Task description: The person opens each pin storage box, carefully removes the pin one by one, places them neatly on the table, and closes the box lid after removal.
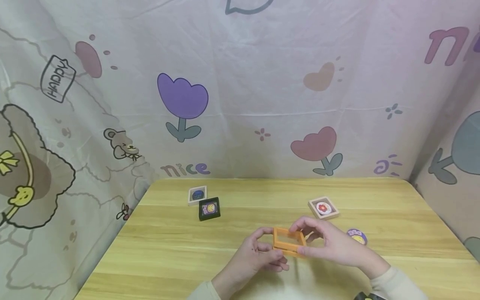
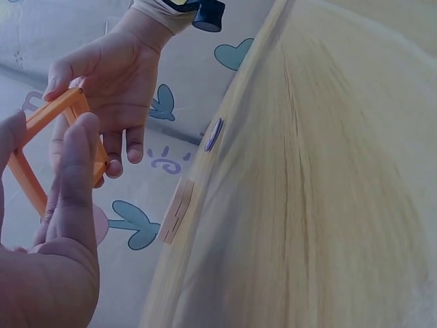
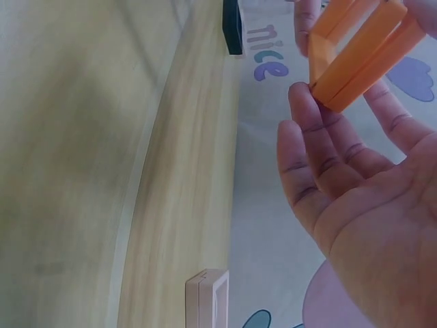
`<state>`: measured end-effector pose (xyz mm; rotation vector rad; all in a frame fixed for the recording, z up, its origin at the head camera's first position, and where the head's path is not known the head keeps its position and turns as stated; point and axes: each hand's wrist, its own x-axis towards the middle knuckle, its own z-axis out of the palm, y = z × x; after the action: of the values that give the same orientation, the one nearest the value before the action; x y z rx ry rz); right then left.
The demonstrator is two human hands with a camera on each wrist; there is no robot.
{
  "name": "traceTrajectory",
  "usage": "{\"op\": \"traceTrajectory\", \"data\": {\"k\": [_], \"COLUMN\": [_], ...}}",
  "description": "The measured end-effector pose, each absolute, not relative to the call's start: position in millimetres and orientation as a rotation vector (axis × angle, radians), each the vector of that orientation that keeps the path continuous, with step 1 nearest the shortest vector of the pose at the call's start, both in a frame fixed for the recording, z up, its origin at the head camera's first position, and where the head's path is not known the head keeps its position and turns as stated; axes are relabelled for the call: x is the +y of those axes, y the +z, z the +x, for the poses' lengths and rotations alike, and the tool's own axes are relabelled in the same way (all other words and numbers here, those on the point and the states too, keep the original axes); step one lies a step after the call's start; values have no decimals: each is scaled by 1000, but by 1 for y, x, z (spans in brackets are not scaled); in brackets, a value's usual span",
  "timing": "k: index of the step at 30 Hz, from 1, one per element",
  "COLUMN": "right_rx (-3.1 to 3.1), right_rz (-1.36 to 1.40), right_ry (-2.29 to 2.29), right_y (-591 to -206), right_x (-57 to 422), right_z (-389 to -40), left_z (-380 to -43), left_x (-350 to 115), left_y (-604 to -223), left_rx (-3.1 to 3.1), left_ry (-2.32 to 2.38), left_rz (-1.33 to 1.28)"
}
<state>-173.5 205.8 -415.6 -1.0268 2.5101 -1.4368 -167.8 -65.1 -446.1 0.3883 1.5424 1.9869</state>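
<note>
1. Orange frame (image 1: 281,246): in both your hands, raised over the bench (image 1: 157,250). Left grip (image 1: 249,258) pinches its left side; right grip (image 1: 335,246) pinches its right side. Neither is wide.
2. Its window shows no badge, and a seam runs along its edge. My read: you're parting the halves to load it.
3. If so, hold the lower half firm with your left, ease the upper half up evenly with your right. Thumbs on the rim, off the clear film. Don't twist; it could spring apart.
4. Stay low, so a dropped half doesn't fall far.
5. Loose badge (image 1: 357,236) lies by your right wrist; mind your sleeve.
6. Frames: four. Orange one, white frame (image 1: 193,203), black frame (image 1: 210,216) just beside it, tan frame (image 1: 330,216) beyond your right grip.
7. Badges: four. One loose, three framed: blue badge (image 1: 198,195) in white, yellow-purple badge (image 1: 209,208) in black, flower badge (image 1: 323,208) in tan.
</note>
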Motion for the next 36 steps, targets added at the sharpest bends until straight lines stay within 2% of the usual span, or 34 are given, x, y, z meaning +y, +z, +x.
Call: {"op": "traceTrajectory", "data": {"k": [18, 36], "right_rx": [2617, 2764], "right_rz": [-1018, -953], "right_ry": [-1384, -1269], "right_y": [-421, -416], "right_x": [206, 202], "right_z": [-175, -170], "left_z": [-167, -171], "left_x": [-64, -66], "left_y": [-443, -439], "left_rx": [1466, 1495], "left_ry": [2050, 2018], "left_rz": [335, 387]}}
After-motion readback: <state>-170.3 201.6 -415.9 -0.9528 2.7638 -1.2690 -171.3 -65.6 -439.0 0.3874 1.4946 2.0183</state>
